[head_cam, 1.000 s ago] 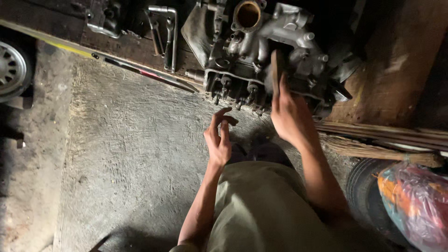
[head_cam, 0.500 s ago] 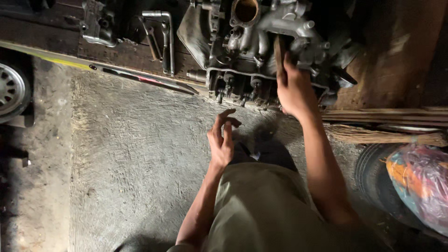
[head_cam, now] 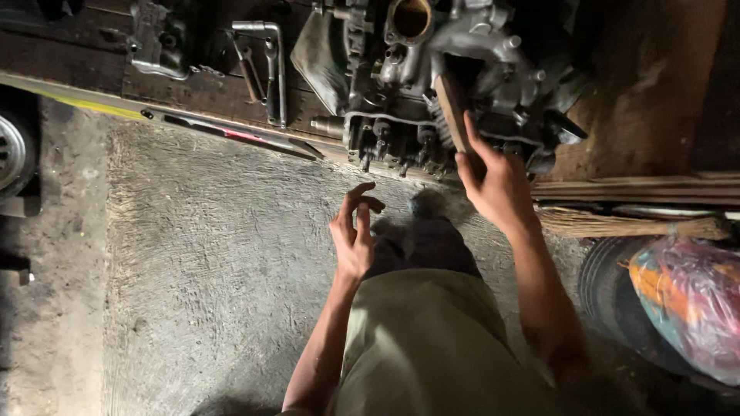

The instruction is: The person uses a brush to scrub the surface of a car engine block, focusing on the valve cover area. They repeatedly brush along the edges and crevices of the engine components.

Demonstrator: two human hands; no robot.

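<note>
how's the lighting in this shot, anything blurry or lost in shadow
Head view: dim overall, light falling mostly on the concrete floor and the metal engine block; the wooden bench at upper right and the corners sink into shadow. The right hand gripping the wooden handle and the empty left hand look slightly soft. No glare.

One engine block [head_cam: 432,85], one wooden stick [head_cam: 453,112], one broom [head_cam: 624,226] — two hands [head_cam: 354,239].

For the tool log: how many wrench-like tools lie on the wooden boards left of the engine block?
2, though dim light may hide more. A bent metal bar wrench lies upright beside the engine block; a smaller dark wrench lies just left of it.
</note>
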